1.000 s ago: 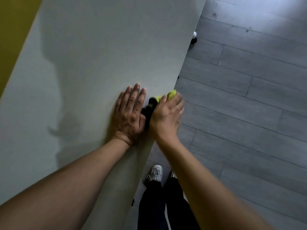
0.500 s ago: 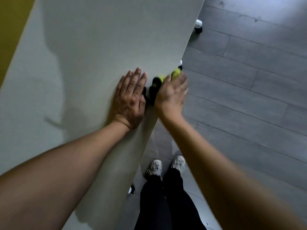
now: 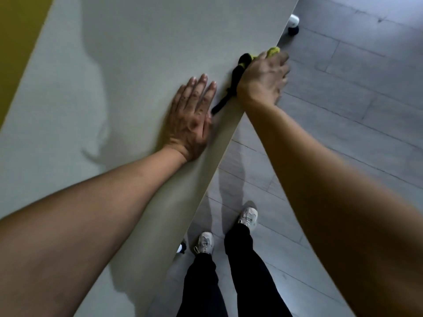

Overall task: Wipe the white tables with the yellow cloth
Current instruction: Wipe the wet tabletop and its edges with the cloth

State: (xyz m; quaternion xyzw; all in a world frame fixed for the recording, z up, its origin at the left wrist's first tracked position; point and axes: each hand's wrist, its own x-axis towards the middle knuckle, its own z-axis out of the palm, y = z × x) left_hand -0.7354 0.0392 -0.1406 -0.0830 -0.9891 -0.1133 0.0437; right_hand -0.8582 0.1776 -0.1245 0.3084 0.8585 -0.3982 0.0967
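Yellow cloth (image 3: pixel 272 51), with a dark part trailing back, lies at the white table's (image 3: pixel 137 65) right edge under the right hand (image 3: pixel 263 81), which curls over and grips it. The left hand (image 3: pixel 192 120) rests flat just beside, fingers extended together.

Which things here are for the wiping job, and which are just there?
For the job:
- yellow cloth, under the right hand at the table's edge
- white table
- left hand, flat on the table

Just there:
- grey floor
- table wheel
- shoes
- yellow wall
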